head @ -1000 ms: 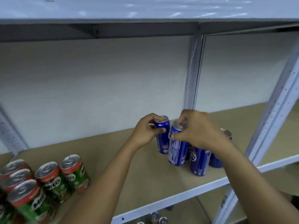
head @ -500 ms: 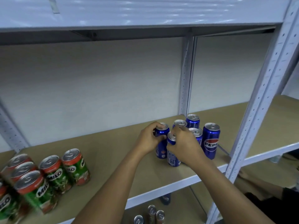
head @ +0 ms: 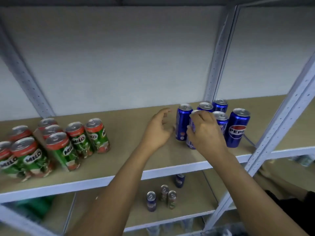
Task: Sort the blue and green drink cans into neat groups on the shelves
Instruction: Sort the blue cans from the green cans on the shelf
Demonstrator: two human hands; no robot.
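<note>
While the right hand grips one slim blue aluminium can at the front of the blue cluster, apparently to square it, the left hand hovers slack-fingered, empty, left of it; squat green tins stand grouped far left.

Six blue cans stand in a cluster at centre right of the frame on the middle shelf, one of them largely covered by a hand. Eight green cans sit grouped at the left of the frame on the same shelf, though the leftmost ones are blurred and cut by the edge, so that count is uncertain. On the lower shelf, at bottom centre, four more cans stand; their colours are too dim to sort. Two hands reach in.
</note>
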